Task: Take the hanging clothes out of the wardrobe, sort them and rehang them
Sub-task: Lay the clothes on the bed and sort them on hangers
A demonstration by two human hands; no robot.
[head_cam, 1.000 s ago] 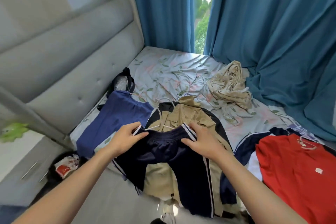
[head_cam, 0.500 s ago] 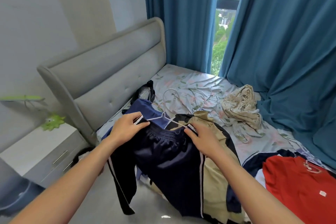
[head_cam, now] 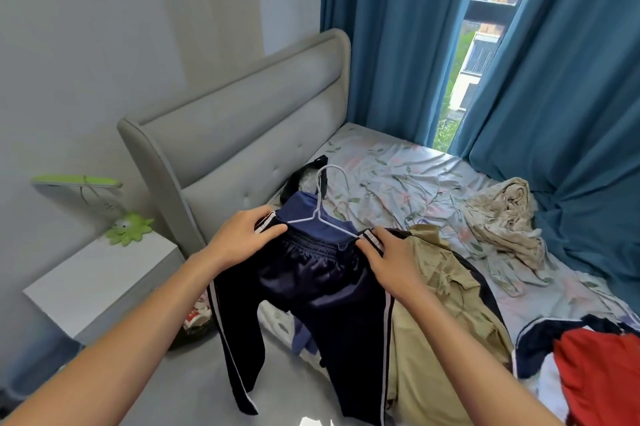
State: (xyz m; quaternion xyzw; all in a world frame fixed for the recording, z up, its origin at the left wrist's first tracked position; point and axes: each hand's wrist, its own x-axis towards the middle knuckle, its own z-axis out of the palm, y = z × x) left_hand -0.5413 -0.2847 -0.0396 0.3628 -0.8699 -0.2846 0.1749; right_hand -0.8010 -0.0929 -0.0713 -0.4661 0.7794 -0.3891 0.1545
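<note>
A home bedroom: a bed point(head_cam: 398, 166) with a floral sheet and grey padded headboard point(head_cam: 242, 121), a white nightstand point(head_cam: 100, 283), blue curtains point(head_cam: 554, 79) at a window point(head_cam: 474, 45), clothes strewn about.

Dark navy track trousers point(head_cam: 311, 287) with white side stripes hang by the waistband from a white wire hanger point(head_cam: 320, 214), legs dangling over the bed's edge.

Grey padded headboard point(head_cam: 249, 121) against pale wall point(head_cam: 104, 27); teal curtains point(head_cam: 554, 96) parted on daylit window point(head_cam: 474, 55); white nightstand point(head_cam: 100, 283) beside floral-sheeted bed point(head_cam: 398, 166).
</note>
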